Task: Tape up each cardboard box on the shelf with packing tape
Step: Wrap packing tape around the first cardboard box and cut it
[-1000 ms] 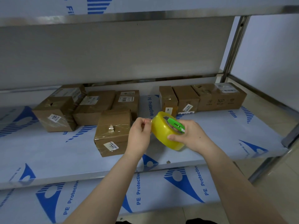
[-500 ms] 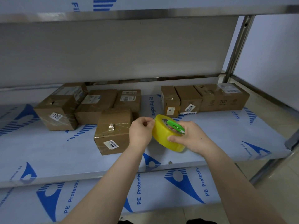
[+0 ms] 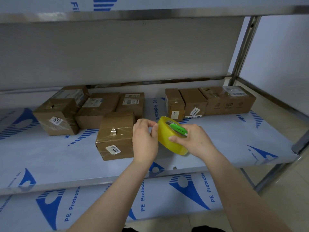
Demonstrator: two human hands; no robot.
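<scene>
Midway through a sealing job, a person holds a yellow roll of packing tape (image 3: 168,142) over the front of the steel shelf (image 3: 234,139), just beside the nearest cardboard box (image 3: 115,136). The right hand (image 3: 195,143) curls round the roll, thumb on its outer face, steadying it and apparently trapping a green cutter (image 3: 178,128) against its side so the blade is ready. The left hand (image 3: 145,139) pinches at the roll's upper rim, probably picking for the loose end. The box stands apart in front of two groups at the back, a left cluster (image 3: 56,116) and a right row (image 3: 217,101), likely for easier reach. Clear tape already crosses its front; no strip is drawn out yet.
</scene>
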